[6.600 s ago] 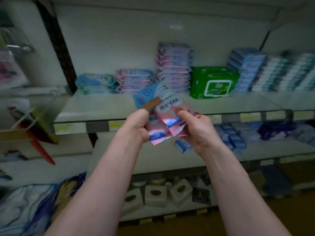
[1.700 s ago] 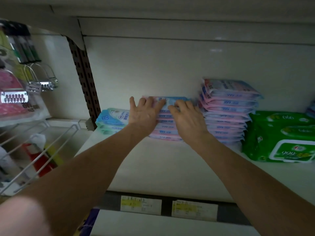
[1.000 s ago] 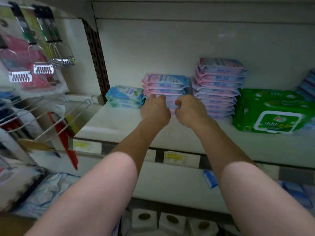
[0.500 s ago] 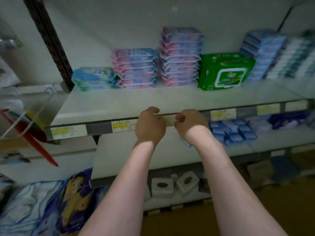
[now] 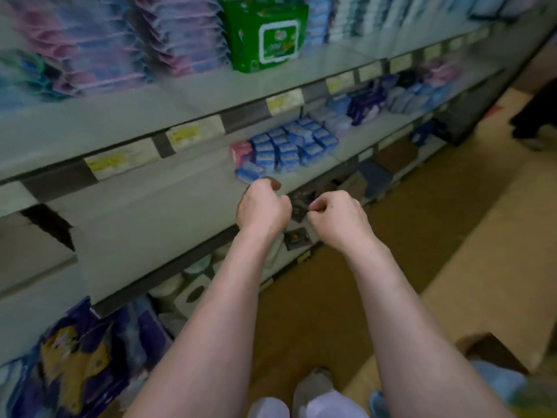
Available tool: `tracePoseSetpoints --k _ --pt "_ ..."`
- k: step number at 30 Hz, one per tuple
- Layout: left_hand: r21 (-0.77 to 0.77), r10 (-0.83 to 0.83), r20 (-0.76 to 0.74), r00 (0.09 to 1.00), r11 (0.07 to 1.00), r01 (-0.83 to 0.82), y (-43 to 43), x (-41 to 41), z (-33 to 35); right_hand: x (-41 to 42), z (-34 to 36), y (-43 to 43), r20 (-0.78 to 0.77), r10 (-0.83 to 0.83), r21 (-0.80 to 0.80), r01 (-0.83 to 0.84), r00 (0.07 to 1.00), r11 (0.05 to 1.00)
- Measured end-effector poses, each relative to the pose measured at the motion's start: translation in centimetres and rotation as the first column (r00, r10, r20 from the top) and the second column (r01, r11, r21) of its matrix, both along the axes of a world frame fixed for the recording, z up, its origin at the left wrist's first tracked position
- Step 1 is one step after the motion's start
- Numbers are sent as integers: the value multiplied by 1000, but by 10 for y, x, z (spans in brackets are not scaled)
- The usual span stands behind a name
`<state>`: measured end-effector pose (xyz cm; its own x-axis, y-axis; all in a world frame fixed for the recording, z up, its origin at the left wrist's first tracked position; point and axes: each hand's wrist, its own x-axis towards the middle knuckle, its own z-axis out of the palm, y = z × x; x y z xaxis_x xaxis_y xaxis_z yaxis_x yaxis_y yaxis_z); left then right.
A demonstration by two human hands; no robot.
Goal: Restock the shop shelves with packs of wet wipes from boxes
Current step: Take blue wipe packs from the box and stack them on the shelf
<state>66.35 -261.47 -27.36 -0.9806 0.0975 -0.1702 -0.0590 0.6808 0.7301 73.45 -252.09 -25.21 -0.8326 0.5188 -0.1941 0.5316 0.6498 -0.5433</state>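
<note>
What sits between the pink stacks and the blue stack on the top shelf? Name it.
A green pack of wipes; the head view shows it.

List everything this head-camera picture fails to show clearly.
- Head view: print on the pink wipe stacks and the price labels is smeared by motion blur.
- Head view: the left hand and right hand show only their backs, so whether the curled fingers hold anything is hidden.
- Head view: the brown box is cut off at the lower right and its contents are unseen.
- Head view: the dark figure is cut by the right edge.
</note>
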Motion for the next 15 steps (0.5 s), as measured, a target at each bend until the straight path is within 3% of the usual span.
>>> tracePoseSetpoints --k 7,15 --pt "-43 -244 -12 970 969 244 71 67 -17 82 -20 55 8 -226 -26 226 974 974" --pt "-95 -534 37 845 840 534 171 175 -40 200 -54 131 50 -490 -47 492 870 869"
